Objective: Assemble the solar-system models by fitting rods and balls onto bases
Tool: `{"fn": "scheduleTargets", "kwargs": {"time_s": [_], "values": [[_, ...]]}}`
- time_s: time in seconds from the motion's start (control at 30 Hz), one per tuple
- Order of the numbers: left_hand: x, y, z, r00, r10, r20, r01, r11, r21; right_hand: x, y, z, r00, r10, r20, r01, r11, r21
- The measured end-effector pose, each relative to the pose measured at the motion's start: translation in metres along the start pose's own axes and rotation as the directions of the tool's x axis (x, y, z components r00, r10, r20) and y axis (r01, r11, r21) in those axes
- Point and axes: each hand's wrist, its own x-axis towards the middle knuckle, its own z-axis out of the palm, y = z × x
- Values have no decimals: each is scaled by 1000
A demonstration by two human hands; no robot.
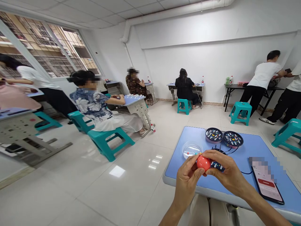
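A shiny round red ball [203, 162] is held between both hands above the near edge of a blue table [251, 142]. My left hand [188, 175] grips its left side with thumb and fingers. From the right, my right hand [225, 168] presses it, thumb below and fingertips on top. A tiny yellow piece shows at the ball's top, between the fingertips. Just behind the hands lies a clear round dish [191, 147] with small red and teal bits. A dark round tin [218, 164] with black cords is partly hidden by my right hand.
Two round tins [213, 134] with dark patterned tops stand at the table's back. A phone [266, 180] lies at the right. Beyond are teal stools [241, 113], other desks [134, 100] and several people, seated and standing.
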Motion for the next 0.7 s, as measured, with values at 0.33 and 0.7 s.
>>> {"fn": "scheduleTargets", "kwargs": {"time_s": [0.33,0.7], "values": [[-10,-38,-10,923,364,124,-372,758,536,-4,3,0,985,170,23,-171,984,58],[-6,-26,0,994,52,91,-71,973,219,-10,9,0,979,-149,143,185,938,-293]]}}
